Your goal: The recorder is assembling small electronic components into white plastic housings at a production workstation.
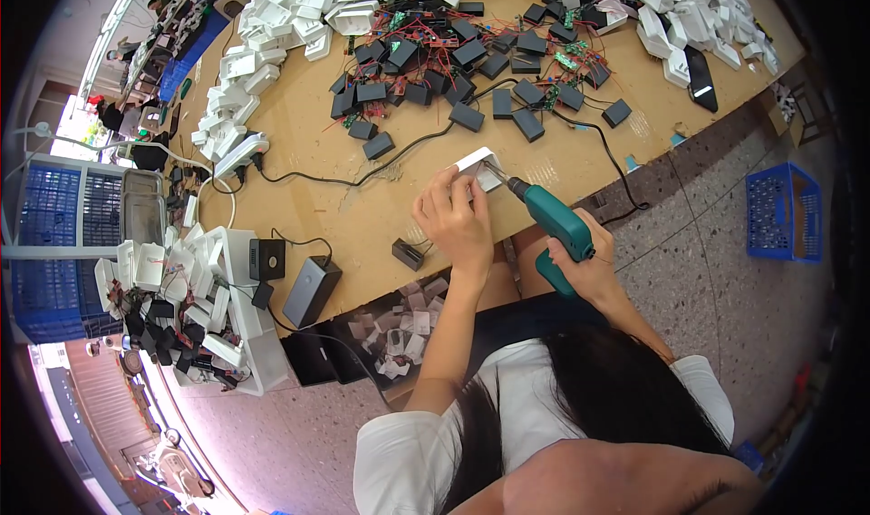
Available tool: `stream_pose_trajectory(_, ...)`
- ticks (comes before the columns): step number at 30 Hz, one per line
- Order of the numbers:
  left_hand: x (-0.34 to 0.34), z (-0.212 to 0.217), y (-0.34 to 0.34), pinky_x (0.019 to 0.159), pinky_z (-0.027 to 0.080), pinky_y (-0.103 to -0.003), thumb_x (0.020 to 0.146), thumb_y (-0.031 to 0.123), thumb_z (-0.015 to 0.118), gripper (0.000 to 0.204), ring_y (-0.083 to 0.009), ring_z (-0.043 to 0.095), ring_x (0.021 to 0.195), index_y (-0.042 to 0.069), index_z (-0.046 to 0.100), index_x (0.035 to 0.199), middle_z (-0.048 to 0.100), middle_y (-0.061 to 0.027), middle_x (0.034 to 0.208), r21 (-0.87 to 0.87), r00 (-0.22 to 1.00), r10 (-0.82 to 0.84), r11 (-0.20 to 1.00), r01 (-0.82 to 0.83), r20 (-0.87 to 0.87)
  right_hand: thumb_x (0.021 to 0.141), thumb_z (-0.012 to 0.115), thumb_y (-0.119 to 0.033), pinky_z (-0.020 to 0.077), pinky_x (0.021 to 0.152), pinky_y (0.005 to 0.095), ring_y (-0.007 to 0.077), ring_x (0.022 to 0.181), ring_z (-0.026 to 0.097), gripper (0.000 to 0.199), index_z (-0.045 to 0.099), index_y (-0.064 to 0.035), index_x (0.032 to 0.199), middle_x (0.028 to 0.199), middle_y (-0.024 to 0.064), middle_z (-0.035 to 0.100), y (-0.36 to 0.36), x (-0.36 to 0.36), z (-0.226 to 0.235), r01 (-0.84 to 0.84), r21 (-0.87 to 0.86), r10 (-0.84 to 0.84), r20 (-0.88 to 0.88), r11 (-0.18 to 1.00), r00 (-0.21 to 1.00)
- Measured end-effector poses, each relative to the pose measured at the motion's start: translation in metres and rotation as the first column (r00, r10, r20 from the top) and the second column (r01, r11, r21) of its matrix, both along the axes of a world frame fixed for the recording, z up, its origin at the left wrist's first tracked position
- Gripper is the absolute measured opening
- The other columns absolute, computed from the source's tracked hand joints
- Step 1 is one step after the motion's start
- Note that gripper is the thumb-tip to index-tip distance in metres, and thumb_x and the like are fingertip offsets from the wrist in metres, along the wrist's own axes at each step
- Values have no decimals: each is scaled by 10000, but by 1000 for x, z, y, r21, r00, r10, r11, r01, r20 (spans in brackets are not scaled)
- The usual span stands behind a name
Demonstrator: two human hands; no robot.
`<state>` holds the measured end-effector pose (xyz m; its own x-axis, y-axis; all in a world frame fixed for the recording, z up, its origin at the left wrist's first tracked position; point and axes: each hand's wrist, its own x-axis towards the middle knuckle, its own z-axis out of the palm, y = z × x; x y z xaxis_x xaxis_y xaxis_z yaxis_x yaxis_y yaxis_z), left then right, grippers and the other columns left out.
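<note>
My right hand (584, 259) is wrapped round the handle of a green electric screwdriver (555, 221), shaped like a small drill. Its bit reaches into a small white plastic housing (478, 163) near the table's front edge. With curled fingers my left hand (456, 214) grips that housing from its near left side; part of it is hidden behind the fingers. A black box-shaped part with thin wires (410, 253) lies by my left wrist. Beyond the housing lies a heap of black boxes (471, 53) with red wires and green circuit boards.
White housings (281, 21) are piled along the table's (317, 207) far and left sides. A power strip (241, 154) feeds black cables across it. At left stand a dark grey box (313, 290) and a full white bin (254, 334). A phone (700, 78) and blue crate (781, 211) are at right.
</note>
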<state>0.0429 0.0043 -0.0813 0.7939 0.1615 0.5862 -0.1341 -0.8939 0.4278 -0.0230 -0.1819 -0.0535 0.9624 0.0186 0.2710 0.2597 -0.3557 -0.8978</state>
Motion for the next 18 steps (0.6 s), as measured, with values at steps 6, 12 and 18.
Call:
stream_pose_trajectory(6,0,0,-1,1009,429,-431,829,80,796,119,-242,649,1124,93,721,920,681,-38,1157,2,999,13,1000,-13,33,940,754,-83,517,613,288,136,688,656,177,647,38,1013,856,72,608,-2,-1,2,-9,-12,9,-20,1000,1000)
stream_pose_trajectory(12,-1,1,-2,1011,431,-432,829,74,794,116,-245,650,1120,88,723,920,685,-40,1152,-5,999,11,1000,-11,36,941,744,-74,519,614,291,144,689,656,166,647,39,1015,874,79,608,0,-3,2,1,-7,-1,14,1000,1000)
stream_pose_trajectory(18,-4,1,0,1014,435,-436,845,80,784,126,-249,643,1133,76,717,952,680,-45,1170,0,1000,3,1000,-3,30,948,722,-50,529,614,280,134,691,655,143,645,48,1017,894,73,614,-4,-10,-6,1,35,0,-34,999,999)
